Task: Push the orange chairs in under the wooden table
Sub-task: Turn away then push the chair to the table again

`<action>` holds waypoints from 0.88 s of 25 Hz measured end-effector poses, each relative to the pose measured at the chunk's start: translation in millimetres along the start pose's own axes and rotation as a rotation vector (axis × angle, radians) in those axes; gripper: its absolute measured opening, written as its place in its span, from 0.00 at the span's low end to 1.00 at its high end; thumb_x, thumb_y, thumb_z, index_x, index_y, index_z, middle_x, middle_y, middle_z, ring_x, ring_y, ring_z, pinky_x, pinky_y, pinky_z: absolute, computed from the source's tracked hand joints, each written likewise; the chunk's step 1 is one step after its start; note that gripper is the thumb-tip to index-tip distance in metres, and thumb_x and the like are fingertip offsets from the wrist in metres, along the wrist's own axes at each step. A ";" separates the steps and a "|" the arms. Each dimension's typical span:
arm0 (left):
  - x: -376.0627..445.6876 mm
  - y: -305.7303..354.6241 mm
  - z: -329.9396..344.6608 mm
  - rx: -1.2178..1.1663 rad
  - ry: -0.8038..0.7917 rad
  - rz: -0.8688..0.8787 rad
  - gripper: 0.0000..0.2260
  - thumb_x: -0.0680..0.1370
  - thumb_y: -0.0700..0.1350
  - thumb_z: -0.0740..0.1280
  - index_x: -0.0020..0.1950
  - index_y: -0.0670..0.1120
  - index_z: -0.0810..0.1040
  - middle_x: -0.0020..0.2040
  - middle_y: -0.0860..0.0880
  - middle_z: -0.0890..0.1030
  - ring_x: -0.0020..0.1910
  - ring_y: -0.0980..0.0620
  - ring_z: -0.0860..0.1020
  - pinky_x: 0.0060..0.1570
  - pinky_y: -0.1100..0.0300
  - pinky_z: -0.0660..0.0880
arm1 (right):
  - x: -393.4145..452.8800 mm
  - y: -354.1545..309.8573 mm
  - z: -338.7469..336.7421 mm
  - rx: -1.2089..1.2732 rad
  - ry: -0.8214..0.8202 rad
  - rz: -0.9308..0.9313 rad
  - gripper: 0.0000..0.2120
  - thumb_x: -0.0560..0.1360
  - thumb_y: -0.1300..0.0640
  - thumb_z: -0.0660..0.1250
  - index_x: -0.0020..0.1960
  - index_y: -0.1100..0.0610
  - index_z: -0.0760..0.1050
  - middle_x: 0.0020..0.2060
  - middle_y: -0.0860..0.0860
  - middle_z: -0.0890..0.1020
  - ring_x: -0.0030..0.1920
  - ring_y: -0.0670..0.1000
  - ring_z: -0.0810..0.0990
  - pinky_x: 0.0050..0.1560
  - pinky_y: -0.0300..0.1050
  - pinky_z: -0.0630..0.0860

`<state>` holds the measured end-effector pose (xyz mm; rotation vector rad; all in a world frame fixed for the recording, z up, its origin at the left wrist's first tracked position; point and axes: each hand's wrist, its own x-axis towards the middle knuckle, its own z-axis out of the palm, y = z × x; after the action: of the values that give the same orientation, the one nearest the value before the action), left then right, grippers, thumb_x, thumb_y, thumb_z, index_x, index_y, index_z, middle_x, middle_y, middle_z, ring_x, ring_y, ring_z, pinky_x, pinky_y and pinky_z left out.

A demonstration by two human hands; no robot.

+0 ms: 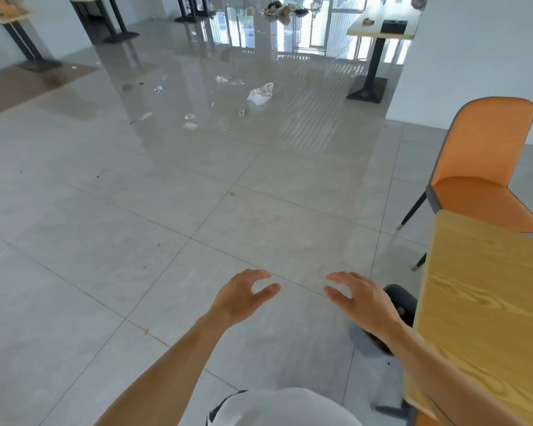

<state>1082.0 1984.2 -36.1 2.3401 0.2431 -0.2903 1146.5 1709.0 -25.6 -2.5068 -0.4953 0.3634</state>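
Wide bare tiled floor [136, 226] ahead. Wooden counter [486, 302] at right edge. One orange chair [486, 167] at far end, seat partly under. Left hand [240, 295], right hand [360, 301]: released, grasping nothing.

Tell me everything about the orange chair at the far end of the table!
The chair has a smooth orange seat and a tall curved back with grey edging. Its thin dark legs have pale tips and stand on the floor tiles. It stands upright at the table's far end, seat facing the table, front edge hidden behind the tabletop. Neither hand touches it.
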 end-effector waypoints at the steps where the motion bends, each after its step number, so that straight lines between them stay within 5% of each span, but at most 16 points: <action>1: 19.8 2.5 -7.0 -0.007 0.001 0.006 0.28 0.72 0.72 0.60 0.66 0.58 0.75 0.66 0.61 0.74 0.65 0.60 0.71 0.65 0.56 0.69 | 18.1 1.8 -6.0 0.002 -0.003 0.005 0.20 0.77 0.36 0.58 0.64 0.43 0.73 0.57 0.43 0.79 0.60 0.46 0.75 0.59 0.49 0.74; 13: 315.7 -7.1 -107.8 -0.001 -0.148 0.167 0.28 0.73 0.71 0.60 0.66 0.56 0.75 0.66 0.59 0.75 0.65 0.60 0.71 0.66 0.53 0.70 | 276.5 -2.5 -34.0 0.003 0.070 0.195 0.21 0.77 0.35 0.57 0.65 0.42 0.72 0.59 0.40 0.78 0.59 0.43 0.75 0.58 0.44 0.73; 22: 531.8 45.5 -150.4 0.066 -0.274 0.325 0.26 0.76 0.66 0.63 0.67 0.53 0.75 0.66 0.56 0.76 0.65 0.58 0.72 0.65 0.57 0.68 | 427.0 28.1 -85.0 0.065 0.205 0.379 0.19 0.77 0.36 0.58 0.64 0.41 0.73 0.57 0.39 0.79 0.55 0.42 0.76 0.53 0.41 0.72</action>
<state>1622.8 2106.1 -50.1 2.3260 -0.2816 -0.4558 1566.5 1826.5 -36.9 -2.5318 0.0748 0.2538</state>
